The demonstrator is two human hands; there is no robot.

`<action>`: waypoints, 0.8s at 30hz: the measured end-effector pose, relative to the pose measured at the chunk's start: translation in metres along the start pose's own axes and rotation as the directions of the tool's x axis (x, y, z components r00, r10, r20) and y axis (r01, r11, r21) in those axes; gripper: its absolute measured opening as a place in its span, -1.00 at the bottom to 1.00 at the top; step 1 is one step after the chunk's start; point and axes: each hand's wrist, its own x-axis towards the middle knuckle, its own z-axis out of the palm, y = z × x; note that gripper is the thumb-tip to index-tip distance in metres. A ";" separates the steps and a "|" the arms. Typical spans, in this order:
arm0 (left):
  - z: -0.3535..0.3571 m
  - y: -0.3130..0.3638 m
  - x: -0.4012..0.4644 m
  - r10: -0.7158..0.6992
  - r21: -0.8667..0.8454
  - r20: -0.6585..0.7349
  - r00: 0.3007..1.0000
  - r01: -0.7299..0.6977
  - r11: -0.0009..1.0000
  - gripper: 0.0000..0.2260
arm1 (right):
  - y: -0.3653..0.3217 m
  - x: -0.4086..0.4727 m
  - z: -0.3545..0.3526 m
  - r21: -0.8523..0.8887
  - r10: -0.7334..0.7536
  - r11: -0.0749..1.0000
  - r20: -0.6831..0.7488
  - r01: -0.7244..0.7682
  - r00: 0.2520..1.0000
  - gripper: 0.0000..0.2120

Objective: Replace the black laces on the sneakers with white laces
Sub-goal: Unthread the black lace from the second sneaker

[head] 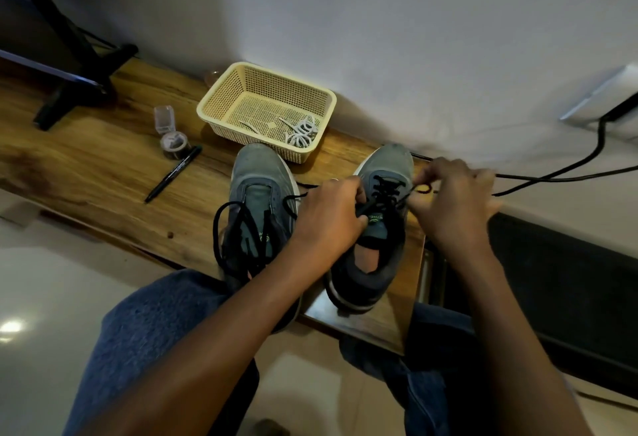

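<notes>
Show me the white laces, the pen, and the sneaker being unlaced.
white laces [301, 133], head view, on the coiled bundle in the basket.
pen [172, 174], head view, mid-barrel.
right sneaker [390, 159], head view, on its grey toe.

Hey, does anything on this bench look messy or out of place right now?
The left sneaker has its black lace pulled loose and sprawling over the opening. A small clear jar by the pen has its hinged lid flipped open.

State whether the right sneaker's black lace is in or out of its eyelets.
Partly in: black lace crosses the right sneaker; both hands pinch its ends.
</notes>
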 end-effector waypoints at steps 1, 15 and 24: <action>-0.001 0.000 0.000 -0.009 -0.008 0.003 1.000 0.009 1.000 -0.78 | -0.002 -0.001 0.001 0.005 -0.056 0.998 0.075 0.056 0.996 -0.83; -0.002 0.004 0.000 -0.002 0.012 0.007 1.000 0.002 1.000 -0.77 | -0.010 -0.010 0.007 -0.144 -0.114 0.985 -0.103 0.098 0.988 -0.95; -0.002 0.000 -0.001 -0.007 -0.008 0.004 1.000 0.007 1.000 -0.75 | -0.008 -0.008 0.009 -0.142 -0.113 0.979 0.220 0.146 0.969 -0.67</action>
